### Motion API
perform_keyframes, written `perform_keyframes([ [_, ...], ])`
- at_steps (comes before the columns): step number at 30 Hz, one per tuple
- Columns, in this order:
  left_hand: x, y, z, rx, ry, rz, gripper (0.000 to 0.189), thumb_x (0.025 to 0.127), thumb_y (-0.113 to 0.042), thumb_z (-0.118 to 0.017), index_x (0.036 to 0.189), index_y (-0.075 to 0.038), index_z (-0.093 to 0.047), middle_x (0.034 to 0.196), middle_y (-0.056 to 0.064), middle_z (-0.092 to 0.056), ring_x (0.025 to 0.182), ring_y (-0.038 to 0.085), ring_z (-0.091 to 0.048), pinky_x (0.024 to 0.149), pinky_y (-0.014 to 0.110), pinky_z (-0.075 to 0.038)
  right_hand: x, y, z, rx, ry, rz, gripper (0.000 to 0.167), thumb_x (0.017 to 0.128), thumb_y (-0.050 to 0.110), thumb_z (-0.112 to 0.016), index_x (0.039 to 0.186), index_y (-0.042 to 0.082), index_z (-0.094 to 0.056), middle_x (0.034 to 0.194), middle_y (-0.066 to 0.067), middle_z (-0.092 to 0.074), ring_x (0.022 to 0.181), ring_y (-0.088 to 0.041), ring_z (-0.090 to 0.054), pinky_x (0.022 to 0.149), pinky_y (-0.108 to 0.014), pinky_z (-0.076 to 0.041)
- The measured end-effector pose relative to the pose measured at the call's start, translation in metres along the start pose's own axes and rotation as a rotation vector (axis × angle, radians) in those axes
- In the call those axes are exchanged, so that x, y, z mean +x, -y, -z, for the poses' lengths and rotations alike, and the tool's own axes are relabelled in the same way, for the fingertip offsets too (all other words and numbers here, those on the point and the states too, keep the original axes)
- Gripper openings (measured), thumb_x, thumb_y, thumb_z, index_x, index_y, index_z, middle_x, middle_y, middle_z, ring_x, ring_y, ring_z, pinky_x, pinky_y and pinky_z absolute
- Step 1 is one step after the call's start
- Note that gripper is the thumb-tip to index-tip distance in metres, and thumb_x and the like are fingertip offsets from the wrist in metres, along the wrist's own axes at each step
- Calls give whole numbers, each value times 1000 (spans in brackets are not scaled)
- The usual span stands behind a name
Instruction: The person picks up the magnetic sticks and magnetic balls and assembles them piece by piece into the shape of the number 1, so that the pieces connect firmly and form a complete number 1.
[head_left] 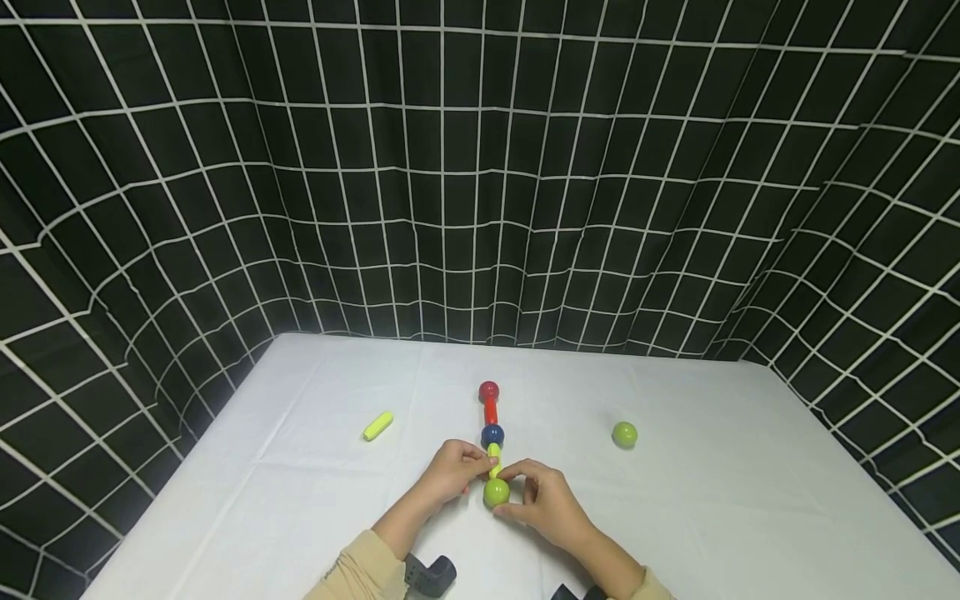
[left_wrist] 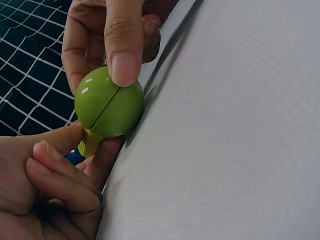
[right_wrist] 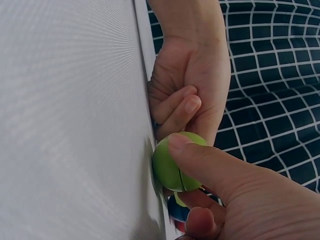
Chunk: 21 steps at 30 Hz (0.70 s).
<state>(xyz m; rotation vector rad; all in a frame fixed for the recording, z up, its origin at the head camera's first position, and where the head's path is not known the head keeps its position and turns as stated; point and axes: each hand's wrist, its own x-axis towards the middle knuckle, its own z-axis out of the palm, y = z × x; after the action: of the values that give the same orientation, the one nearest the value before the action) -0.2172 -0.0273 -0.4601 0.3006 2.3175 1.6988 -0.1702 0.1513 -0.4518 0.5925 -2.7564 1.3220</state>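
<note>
A chain of toy pieces lies on the white table: a dark red ball, a red rod, a blue ball, a yellow rod and a green ball at the near end. My left hand pinches the yellow rod between thumb and fingers. From the right, my right hand grips the green ball, its thumb on the near side. In the left wrist view the green ball meets the end of the yellow rod. Fingers hide part of that rod.
A loose yellow rod lies left of the chain, and another green ball sits to the right. The white-covered table ends at a black curtain with a white grid.
</note>
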Motion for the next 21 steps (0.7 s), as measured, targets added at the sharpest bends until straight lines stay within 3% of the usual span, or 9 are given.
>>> perform_keyframes([
  [10, -1, -3, 0, -11, -7, 0, 27, 86, -26, -63, 87, 1, -68, 69, 2, -67, 40, 1, -34, 39, 13, -29, 0, -1, 0, 18, 0, -1, 36, 69, 18, -81, 101, 9, -65, 58, 5, -49, 45, 5, -34, 40, -11, -31],
  [21, -2, -2, 0, 4, -31, 14, 29, 86, -30, -63, 87, -1, -68, 68, 2, -67, 39, 2, -35, 39, 14, -29, 0, 1, 0, 21, -3, -7, 35, 70, 15, -80, 100, 8, -65, 59, 6, -49, 46, 5, -35, 41, -11, -31],
])
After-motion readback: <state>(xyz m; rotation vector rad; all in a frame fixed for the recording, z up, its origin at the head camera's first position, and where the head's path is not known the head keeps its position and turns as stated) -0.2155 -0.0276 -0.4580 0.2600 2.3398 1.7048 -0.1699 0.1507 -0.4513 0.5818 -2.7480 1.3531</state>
